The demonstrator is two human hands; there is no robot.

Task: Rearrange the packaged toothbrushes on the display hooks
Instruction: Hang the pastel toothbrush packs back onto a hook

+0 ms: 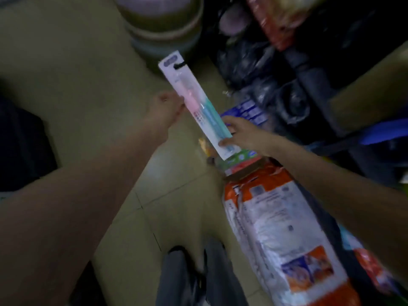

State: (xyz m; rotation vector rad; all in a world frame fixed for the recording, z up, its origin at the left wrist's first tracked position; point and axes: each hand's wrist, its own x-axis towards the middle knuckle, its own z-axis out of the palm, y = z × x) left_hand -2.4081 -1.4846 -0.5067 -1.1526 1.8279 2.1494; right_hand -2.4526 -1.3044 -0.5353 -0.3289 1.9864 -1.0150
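Observation:
A long white toothbrush pack (pixel 194 100) with a pink and a teal brush inside is held slanted above the tiled floor. Its hang-hole end points up and to the left. My right hand (pixel 240 134) grips the pack's lower end, fingers curled round its edge. My left hand (pixel 166 109) pinches the pack's left edge near its middle. No display hooks are in view. The picture is blurred.
A large orange and white sack (pixel 280 228) lies on the floor (pixel 88 69) under my right arm. Dark plastic bags (pixel 265 74) and stacked goods fill the upper right. A round bin (pixel 163 25) stands at top centre. My legs (pixel 198 277) show at the bottom.

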